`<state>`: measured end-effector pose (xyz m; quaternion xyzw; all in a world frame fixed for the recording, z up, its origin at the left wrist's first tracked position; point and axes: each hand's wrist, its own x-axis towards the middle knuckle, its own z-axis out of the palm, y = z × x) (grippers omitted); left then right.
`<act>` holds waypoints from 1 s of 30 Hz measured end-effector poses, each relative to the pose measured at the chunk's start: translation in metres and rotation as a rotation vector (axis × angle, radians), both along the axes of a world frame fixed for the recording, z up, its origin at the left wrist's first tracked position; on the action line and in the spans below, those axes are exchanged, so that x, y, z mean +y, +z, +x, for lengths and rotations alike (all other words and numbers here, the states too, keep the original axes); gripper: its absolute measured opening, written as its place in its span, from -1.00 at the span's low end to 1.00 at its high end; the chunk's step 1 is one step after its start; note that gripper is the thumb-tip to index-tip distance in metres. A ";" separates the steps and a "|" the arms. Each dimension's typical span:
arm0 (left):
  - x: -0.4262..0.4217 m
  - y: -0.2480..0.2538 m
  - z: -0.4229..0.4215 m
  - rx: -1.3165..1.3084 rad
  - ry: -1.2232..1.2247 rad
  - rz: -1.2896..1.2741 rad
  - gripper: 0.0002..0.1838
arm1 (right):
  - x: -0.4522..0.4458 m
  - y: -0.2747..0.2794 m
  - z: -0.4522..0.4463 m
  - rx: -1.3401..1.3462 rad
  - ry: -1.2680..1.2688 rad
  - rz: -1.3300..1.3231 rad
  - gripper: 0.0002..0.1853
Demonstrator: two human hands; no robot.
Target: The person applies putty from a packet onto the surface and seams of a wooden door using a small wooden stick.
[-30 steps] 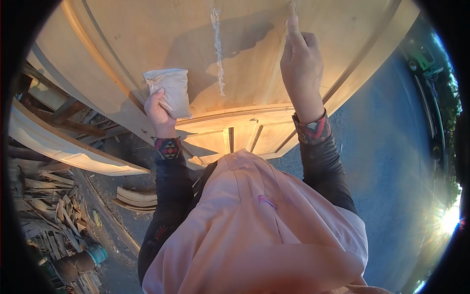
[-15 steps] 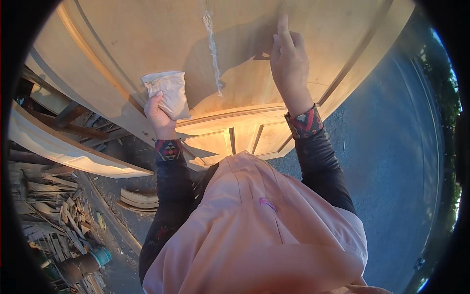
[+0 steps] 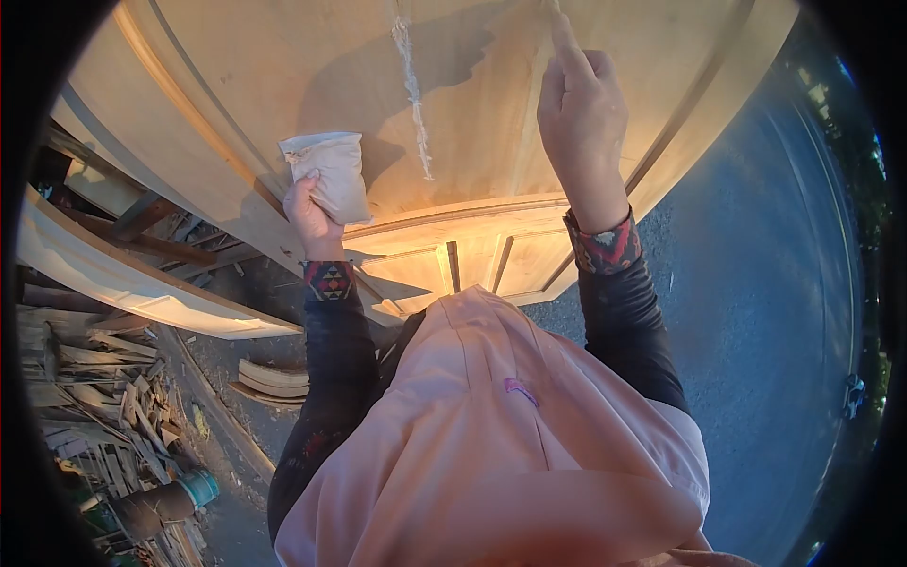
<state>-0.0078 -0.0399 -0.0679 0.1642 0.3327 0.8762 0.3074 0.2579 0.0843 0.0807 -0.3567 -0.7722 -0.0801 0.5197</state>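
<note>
My left hand (image 3: 315,219) is wrapped round a pale, crumpled bag (image 3: 336,175) with a folded top edge, held above the left part of a light wooden panel (image 3: 274,66). A rough whitish strip (image 3: 412,90) runs down the middle of the panel. To the right of that strip, my right hand (image 3: 584,118) has its index finger stretched along the panel and its other fingers curled in. Something small and pale shows at the fingertip near the top edge, too small to make out. A fainter pale line lies left of this hand.
Grooved mouldings (image 3: 694,94) run along the panel. A curved wooden piece (image 3: 142,274) lies to the left, above scrap wood (image 3: 104,387). Stacked curved boards (image 3: 271,381) and a rusty cylinder with a teal end (image 3: 165,503) are on the ground. Grey paving (image 3: 746,312) extends at right.
My right hand first moved left and down a little, then back right. Its shadow on the panel shifted with it. My left hand keeps its hold on the bag, nearly still.
</note>
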 end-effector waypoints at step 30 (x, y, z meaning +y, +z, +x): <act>-0.001 -0.003 -0.002 0.035 0.043 -0.049 -0.67 | -0.001 -0.043 0.003 -0.105 -0.018 -0.081 -0.39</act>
